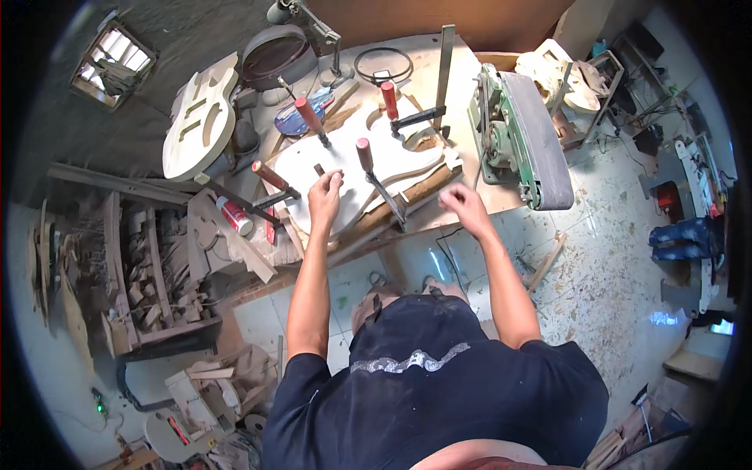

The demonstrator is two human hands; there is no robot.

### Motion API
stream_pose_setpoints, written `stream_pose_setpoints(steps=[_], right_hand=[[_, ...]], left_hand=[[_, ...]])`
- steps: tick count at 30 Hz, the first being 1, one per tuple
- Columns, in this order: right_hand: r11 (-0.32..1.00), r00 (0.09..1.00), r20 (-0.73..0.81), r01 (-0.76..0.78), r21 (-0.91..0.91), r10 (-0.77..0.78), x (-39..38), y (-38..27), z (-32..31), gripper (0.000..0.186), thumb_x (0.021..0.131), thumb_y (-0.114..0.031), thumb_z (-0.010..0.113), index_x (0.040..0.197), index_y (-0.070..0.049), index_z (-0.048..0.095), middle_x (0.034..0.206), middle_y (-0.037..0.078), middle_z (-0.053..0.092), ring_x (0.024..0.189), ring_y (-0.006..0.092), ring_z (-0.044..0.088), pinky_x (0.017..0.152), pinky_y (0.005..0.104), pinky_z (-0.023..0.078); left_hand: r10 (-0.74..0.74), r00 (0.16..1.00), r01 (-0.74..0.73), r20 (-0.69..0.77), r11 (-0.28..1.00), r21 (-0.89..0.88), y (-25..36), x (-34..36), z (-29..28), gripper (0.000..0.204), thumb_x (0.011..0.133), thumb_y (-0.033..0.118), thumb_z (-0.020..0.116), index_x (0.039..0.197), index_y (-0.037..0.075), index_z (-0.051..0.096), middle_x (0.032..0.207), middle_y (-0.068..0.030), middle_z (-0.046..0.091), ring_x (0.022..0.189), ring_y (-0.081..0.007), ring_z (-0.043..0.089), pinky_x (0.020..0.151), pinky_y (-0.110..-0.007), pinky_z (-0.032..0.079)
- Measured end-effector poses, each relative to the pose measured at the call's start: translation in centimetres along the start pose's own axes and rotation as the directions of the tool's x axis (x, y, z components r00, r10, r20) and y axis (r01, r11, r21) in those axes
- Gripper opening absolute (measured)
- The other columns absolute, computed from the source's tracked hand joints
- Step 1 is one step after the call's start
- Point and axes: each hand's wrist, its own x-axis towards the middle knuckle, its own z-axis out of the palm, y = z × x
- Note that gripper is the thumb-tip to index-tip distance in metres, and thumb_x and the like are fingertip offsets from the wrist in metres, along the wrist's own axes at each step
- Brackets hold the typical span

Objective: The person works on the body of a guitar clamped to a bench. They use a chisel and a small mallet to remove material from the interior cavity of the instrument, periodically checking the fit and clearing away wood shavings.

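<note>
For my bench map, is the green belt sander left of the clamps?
No; the belt sander stands right of the red-handled clamps.

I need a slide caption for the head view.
Left hand over a pale guitar-shaped body held by red-handled clamps, right hand beside it, green belt sander at right.

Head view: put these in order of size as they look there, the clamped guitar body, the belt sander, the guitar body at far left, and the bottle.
1. Clamped guitar body
2. Belt sander
3. Far-left guitar body
4. Bottle, clearly smallest

The first two look fairly close.
</note>
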Motion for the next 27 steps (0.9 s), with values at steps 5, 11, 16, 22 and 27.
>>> stream_pose_setpoints(steps=[5,11,16,22,27], right_hand=[[0.980,0.962,-0.197,0.196,0.027,-0.187,9.5,-7.5,1.2,0.022,0.092,-0.021,0.068,0.098,0.000,0.066,0.086,0.005,0.066,0.081,0.0119,0.060,0.074,0.0256,0.049],[0.910,0.730,-0.552,0.253,-0.327,-0.402,19.5,-9.5,-0.8,0.062,0.081,-0.038,0.080,0.120,0.002,0.053,0.103,0.016,0.062,0.098,0.0263,0.061,0.088,0.0387,0.049],[0.892,0.793,-0.442,0.270,-0.361,-0.419,25.3,-10.0,-1.2,0.056,0.085,-0.040,0.075,0.114,0.004,0.055,0.094,0.014,0.064,0.091,0.0246,0.065,0.083,0.0361,0.051],[0.950,0.803,-0.510,0.228,-0.214,-0.308,27.1,-6.6,0.2,0.033,0.097,-0.026,0.063,0.075,-0.004,0.053,0.052,-0.002,0.047,0.049,0.0088,0.047,0.047,0.0285,0.037],[0.935,0.776,-0.525,0.323,-0.144,-0.349,27.2,-6.1,-0.5,0.031,0.096,-0.014,0.062,0.069,-0.002,0.051,0.056,-0.001,0.047,0.051,0.0084,0.042,0.048,0.0291,0.034]], left_hand=[[-0.022,0.996,0.042,0.091,0.973,-0.225,2.9,5.3,1.7,0.040,0.100,0.027,0.059,0.123,-0.005,0.062,0.117,-0.0142,0.069,0.108,-0.0230,0.066,0.094,-0.033,0.050],[0.106,0.931,-0.022,0.349,0.971,-0.237,6.7,12.2,4.8,0.052,0.096,0.029,0.065,0.133,-0.004,0.053,0.130,-0.0157,0.061,0.122,-0.0234,0.057,0.104,-0.036,0.044],[0.256,0.875,-0.211,0.411,0.965,-0.153,6.2,16.8,10.8,0.047,0.094,0.034,0.065,0.122,-0.004,0.058,0.119,-0.0177,0.065,0.112,-0.0241,0.062,0.093,-0.034,0.050],[0.102,0.938,0.004,0.333,0.953,-0.304,6.8,17.1,14.4,0.039,0.092,0.019,0.071,0.060,0.006,0.054,0.053,0.0055,0.046,0.052,-0.0045,0.039,0.049,-0.025,0.034],[0.209,0.836,-0.008,0.507,0.929,-0.369,7.1,18.1,14.0,0.032,0.083,0.009,0.074,0.057,0.004,0.055,0.052,0.0029,0.048,0.052,-0.0056,0.041,0.050,-0.027,0.035]])
